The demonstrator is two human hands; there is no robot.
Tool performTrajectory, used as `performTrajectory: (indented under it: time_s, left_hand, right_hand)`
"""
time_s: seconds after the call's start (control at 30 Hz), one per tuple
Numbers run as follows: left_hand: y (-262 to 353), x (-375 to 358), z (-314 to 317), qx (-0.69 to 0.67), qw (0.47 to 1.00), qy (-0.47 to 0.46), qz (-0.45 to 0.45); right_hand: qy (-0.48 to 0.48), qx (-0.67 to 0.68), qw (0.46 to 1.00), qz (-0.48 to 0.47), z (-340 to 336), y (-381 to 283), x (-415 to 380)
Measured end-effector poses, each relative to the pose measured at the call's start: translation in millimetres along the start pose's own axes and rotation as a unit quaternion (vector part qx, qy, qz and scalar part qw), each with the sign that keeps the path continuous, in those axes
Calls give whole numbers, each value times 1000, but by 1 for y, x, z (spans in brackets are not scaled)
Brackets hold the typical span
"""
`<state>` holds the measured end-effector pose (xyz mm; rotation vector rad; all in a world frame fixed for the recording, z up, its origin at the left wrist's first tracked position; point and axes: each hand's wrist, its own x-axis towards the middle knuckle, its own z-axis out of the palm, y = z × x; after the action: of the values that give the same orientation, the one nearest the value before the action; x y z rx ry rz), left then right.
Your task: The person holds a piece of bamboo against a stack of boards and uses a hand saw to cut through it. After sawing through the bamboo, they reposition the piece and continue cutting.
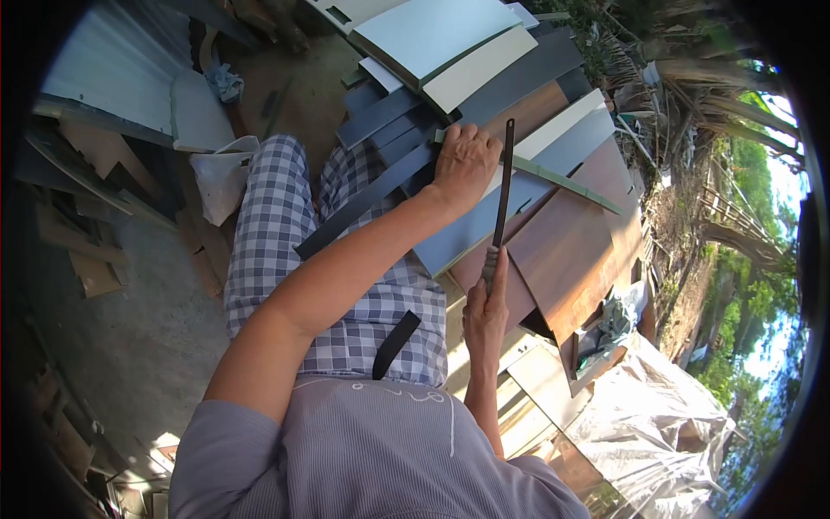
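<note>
My left hand [468, 164] reaches across, its fingers curled over a narrow green strip [575, 189] that sticks out on both sides of the hand. Upright in my right hand [486, 311] is a hacksaw blade [504, 195], long, thin and dark, with a hole at its tip. The fingers wrap its grey handle [491, 259], and the blade stands just right of my left hand, seemingly apart from the strip. A dark grey board strip [367, 201] slants from near my left hand down over my lap.
Stacked boards in white [437, 36], grey and brown [566, 251] lie ahead. A white plastic bag [220, 182] is beside my knee. Board offcuts [95, 268] lean at the left. Clear plastic sheeting [648, 415] covers something at lower right. A short black piece [397, 344] rests on my lap.
</note>
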<state>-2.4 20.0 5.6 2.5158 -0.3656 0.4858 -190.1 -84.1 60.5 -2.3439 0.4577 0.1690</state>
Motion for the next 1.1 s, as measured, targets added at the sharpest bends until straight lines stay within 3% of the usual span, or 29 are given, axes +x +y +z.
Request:
performTrajectory:
  time_s: [0.4,0.43,0.5,0.73,1.1]
  left_hand:
    - [1,0,-4,-3,1000,-7,-7]
    - [2,0,-5,-3,1000,-5,-5]
    - [1,0,-5,-4,1000,-4,-2]
    - [1,-1,-5,-7,1000,-9,1]
    - [1,1,-5,33,999,-35,1]
  right_hand:
    - [38,-59,991,-117,13,-22,62]
    - [36,-59,991,-117,10,-27,60]
    - [-19,30,999,8,2,-38,50]
    - [60,126,990,2,4,-23,34]
    - [6,48,998,-31,16,0,37]
